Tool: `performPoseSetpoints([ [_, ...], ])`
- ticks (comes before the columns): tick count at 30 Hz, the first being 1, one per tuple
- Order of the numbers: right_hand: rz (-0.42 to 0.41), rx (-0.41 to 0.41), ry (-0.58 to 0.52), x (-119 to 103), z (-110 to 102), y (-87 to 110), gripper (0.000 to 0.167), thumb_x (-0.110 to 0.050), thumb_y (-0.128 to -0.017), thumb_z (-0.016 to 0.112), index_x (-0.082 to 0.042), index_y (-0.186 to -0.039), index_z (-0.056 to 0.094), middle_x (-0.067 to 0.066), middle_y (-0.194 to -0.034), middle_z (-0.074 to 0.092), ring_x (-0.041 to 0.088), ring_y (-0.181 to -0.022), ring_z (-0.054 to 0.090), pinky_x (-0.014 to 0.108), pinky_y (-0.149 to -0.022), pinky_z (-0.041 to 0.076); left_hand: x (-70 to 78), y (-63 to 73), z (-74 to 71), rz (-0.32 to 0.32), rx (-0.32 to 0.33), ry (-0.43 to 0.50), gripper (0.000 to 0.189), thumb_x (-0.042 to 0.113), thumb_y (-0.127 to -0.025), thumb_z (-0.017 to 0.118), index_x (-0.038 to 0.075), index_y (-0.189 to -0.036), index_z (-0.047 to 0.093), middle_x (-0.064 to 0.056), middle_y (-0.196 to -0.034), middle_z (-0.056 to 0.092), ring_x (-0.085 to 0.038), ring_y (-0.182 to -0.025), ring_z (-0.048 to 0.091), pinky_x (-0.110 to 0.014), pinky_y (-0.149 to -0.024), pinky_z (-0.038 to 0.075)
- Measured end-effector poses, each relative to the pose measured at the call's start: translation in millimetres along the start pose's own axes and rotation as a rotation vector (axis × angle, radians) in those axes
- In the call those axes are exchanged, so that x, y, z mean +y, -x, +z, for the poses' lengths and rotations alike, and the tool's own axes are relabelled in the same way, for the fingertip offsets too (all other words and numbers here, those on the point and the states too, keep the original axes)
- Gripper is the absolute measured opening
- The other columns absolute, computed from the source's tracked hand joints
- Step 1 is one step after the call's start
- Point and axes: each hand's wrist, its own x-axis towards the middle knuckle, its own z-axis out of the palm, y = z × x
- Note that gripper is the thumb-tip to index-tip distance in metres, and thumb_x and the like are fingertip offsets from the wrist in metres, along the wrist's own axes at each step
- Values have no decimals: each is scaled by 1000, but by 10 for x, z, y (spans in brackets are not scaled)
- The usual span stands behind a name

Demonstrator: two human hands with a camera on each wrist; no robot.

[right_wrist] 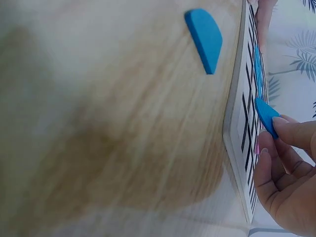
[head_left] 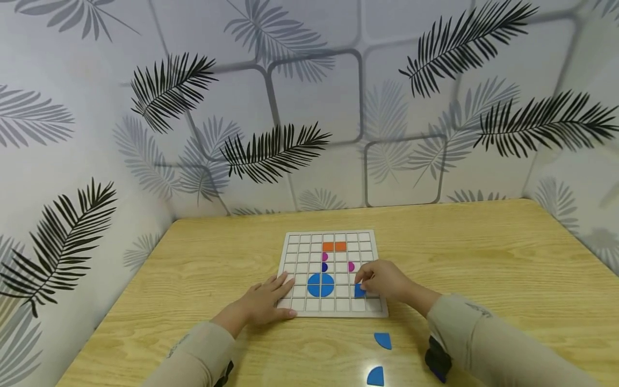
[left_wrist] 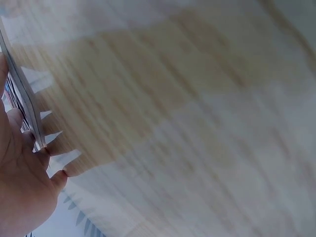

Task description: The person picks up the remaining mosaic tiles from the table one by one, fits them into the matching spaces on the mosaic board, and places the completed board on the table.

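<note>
Head: left hand (head_left: 266, 302), fingers spread, rests on the grid board (head_left: 340, 305) at its left edge; right hand (head_left: 388, 280) pinches 1 blue piece (head_left: 359, 291) between its fingers, near right squares. Left wrist: fingers touch the board. Right wrist: 1 blue quarter-disc (right_wrist: 206, 40) lies on the desk (right_wrist: 143, 118).

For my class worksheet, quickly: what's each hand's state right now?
Left hand: open, resting on the left edge of the white grid board.
Right hand: closed, pinching a blue quarter-circle tile.

wood-grain table (head_left: 464, 236), pale wall (head_left: 329, 177), dark leaf prints (head_left: 174, 87)
</note>
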Motion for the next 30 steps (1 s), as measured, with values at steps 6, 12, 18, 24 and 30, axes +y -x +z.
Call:
performPoseSetpoints([
  [6,13,2,29,1,33,-73,9,2,-78,59,-6,-77,63,-2,-72,56,12,-67,47,26,-61,42,-17,11,30,6,7,2,75,60,-80,39,17,-139,19,-7,-143,13,-29,-128,12,-51,-96,17],
  [12,26,-2,45,13,51,-112,9,1,-78,59,-7,-75,62,-3,-70,56,12,-68,47,27,-63,42,-35,11,54,12,9,-5,78,63,-80,35,16,-139,17,-7,-143,12,-29,-128,11,-51,-96,16],
  [18,11,-7,55,12,57,-124,8,1,-77,61,-6,-73,62,-3,-68,57,12,-67,47,26,-63,41,-45,-1,49,12,19,-1,78,64,-79,35,17,-139,18,-7,-143,12,-29,-128,11,-51,-96,16],
  [24,-46,-17,85,8,56,-126,6,-1,-76,62,-4,-71,62,-4,-65,57,10,-64,46,25,-60,40,-52,-22,64,2,15,-15,77,63,-80,35,19,-140,15,-3,-144,9,-26,-129,9,-49,-97,16],
  [30,-53,-37,112,21,68,-129,3,-3,-74,65,-4,-75,63,-4,-67,56,10,-65,46,26,-60,40,-17,4,28,6,11,-2,75,60,-81,38,18,-139,17,-5,-143,10,-27,-129,9,-50,-97,15],
])
